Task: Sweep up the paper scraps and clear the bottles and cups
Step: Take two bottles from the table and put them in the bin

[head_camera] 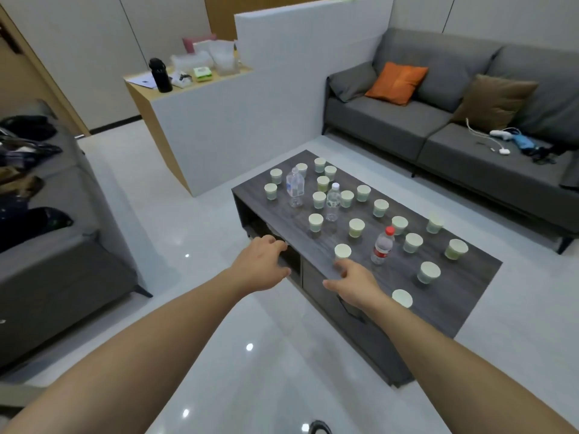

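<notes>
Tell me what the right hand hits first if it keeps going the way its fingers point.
Probably the paper cup just beyond the right hand; its fingers look almost at the base, though depth is unclear.

Dark grey wood-grain table (pixel 470 277); seemingly pale green cups (pixel 342 251); red-capped bottle (pixel 383 245); orange cushion (pixel 396 83).

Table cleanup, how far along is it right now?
Nothing looks cleared yet: the table holds many paper cups and three bottles, including the red-capped bottle. Both hands are empty; the right hand reaches toward the nearest cup, the left hand hovers at the edge. No scraps are visible.
</notes>
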{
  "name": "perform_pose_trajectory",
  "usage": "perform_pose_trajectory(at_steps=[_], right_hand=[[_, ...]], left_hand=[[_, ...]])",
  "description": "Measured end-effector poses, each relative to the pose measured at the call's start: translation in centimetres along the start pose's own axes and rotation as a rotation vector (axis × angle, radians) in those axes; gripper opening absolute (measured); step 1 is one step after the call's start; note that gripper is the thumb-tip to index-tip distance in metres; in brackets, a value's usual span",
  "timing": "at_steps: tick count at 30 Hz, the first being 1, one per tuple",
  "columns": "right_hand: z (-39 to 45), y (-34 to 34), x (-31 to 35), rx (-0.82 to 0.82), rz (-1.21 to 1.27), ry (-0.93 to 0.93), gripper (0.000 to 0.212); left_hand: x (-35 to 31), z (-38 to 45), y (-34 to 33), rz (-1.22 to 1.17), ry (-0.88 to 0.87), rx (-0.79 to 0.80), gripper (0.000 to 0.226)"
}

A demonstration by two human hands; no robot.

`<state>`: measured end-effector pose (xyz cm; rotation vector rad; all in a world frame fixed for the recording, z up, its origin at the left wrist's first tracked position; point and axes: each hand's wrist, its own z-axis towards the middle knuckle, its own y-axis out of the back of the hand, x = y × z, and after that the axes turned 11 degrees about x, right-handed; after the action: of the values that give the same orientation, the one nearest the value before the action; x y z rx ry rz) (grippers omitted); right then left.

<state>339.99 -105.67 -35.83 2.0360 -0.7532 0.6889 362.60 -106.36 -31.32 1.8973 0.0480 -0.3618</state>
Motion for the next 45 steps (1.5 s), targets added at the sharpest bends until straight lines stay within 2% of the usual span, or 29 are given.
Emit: perform_pose_trajectory(at_steps=[10,18,24,30,35,38,42,45], right_hand=[[15.2,0.5,5.4,0.071,-0.026,-0.075,0.067],[27.7,3.4,11.6,-0.033,0.052,-0.165,0.064],[34.3,5.6,14.2,-0.09,0.097,-0.263,0.065],[40.3,8.4,12.8,-0.16,0.166,-0.419,0.054],[47.5,11.0,10.3,-0.24,0.157,-0.475,0.056],[51.6,12.2,8.4,-0.289,0.179,-0.517,0.053],[56.2,13.1,6.2,-0.416,0.217,-0.635,0.071],[58.1,12.5,4.9,-0.407,0.253,-0.721,0.075]], left_hand=[[8.9,13.2,2.7,-0.012,0.007,0.104,0.059],[18.7,26.4,8.6,-0.075,-0.013,0.182,0.059],[21.3,35.8,10.9,-0.137,-0.033,0.198,0.056],[21.5,45.2,10.8,-0.118,-0.135,0.281,0.055],[21.6,53.0,9.8,-0.164,-0.167,0.247,0.047],[21.8,56.9,9.1,-0.123,-0.167,0.331,0.049],[22.4,62.1,8.3,-0.049,-0.181,0.415,0.058],[22.6,64.8,7.3,-0.031,-0.209,0.438,0.062]])
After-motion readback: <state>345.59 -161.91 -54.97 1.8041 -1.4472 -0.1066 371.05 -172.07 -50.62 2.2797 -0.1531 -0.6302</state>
